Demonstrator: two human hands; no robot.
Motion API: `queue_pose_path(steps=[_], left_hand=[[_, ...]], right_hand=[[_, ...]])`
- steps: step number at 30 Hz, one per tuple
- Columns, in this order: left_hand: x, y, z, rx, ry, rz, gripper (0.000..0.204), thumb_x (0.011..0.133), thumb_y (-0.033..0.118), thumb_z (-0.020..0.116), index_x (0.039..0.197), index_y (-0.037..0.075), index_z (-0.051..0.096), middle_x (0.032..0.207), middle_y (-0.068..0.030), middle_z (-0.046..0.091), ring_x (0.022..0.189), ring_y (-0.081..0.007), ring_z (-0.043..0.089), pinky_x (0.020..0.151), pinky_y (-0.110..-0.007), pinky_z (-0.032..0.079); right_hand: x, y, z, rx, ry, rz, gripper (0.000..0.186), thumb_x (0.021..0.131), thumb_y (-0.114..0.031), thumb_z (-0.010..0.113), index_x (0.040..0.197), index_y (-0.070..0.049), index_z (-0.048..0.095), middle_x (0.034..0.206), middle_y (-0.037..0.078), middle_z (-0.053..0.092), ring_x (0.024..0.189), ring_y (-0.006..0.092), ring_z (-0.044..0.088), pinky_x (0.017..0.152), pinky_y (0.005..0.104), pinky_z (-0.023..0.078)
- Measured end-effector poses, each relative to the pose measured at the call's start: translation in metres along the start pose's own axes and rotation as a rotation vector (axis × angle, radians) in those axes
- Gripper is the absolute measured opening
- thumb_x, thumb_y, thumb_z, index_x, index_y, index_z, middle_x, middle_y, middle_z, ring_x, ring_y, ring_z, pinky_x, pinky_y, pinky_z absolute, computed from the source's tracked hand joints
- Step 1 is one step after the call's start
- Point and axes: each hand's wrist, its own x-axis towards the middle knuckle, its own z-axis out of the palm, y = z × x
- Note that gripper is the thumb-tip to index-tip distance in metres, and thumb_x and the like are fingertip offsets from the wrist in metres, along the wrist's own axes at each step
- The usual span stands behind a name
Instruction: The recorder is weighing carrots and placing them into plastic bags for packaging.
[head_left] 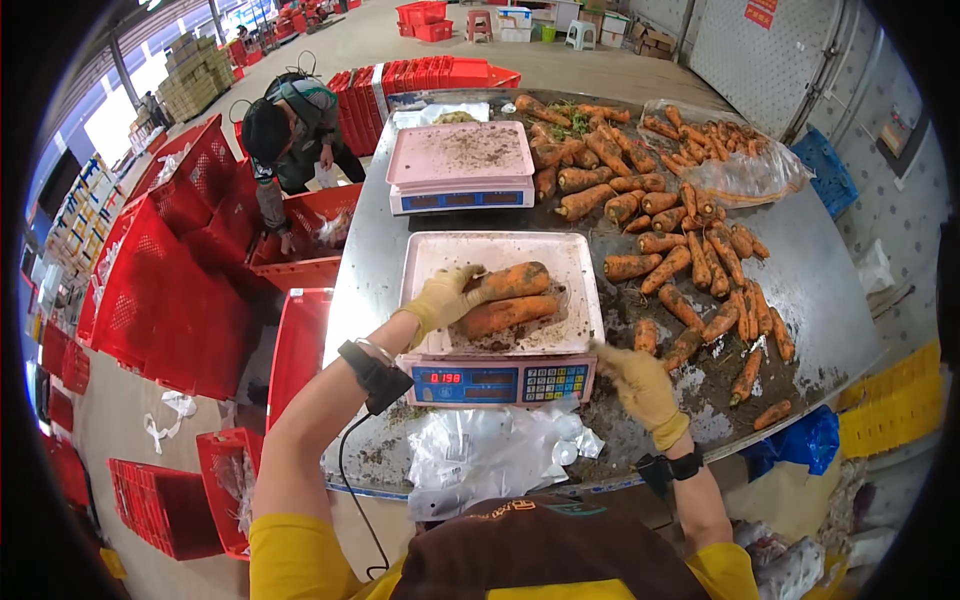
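Observation:
My left hand (446,300), in a pale yellow glove, is closed round the left end of an upper soil-stained carrot (515,281). This carrot lies on the tray of the pink scale (430,258), against a lower carrot (510,316). Loose soil is scattered on the tray, and the scale's display is lit red. At the scale's lower right corner is my right hand (645,390), also gloved, with its index finger stretched toward the scale's edge and nothing visible in it. A loose pile of carrots (715,250) covers the table to its right.
A second pink scale (460,155) stands farther back on the metal table (810,290). Clear plastic bags (470,450) lie at the near edge. Red crates (180,300) stack up at the left, where another person (300,130) bends over one. Blue and yellow crates (890,405) stand right.

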Motion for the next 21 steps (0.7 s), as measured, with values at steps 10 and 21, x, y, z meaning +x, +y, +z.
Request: queue_pose_path(steps=[10, 21], left_hand=[[-0.143, 0.007, -0.079, -0.199, 0.473, 0.055, 0.048, 0.092, 0.004, 0.058, 0.139, 0.004, 0.052, 0.115, -0.0128, 0.069, 0.111, -0.0188, 0.063, 0.102, -0.031, 0.043], [-0.222, -0.016, -0.066, -0.480, 0.018, -0.197, 0.037, 0.091, 0.002, 0.050, 0.126, 0.004, 0.064, 0.092, -0.0089, 0.074, 0.087, -0.0140, 0.068, 0.085, -0.028, 0.051]], right_hand=[[0.013, -0.073, 0.154, -0.204, -0.623, -0.339, 0.041, 0.088, -0.035, 0.066, 0.117, -0.007, 0.061, 0.085, 0.015, 0.063, 0.087, 0.0372, 0.063, 0.073, 0.0483, 0.049], [-0.028, 0.002, 0.171, 0.412, -0.425, 0.127, 0.029, 0.096, -0.015, 0.062, 0.122, -0.003, 0.062, 0.109, 0.011, 0.067, 0.101, 0.0232, 0.064, 0.089, 0.0328, 0.050]])
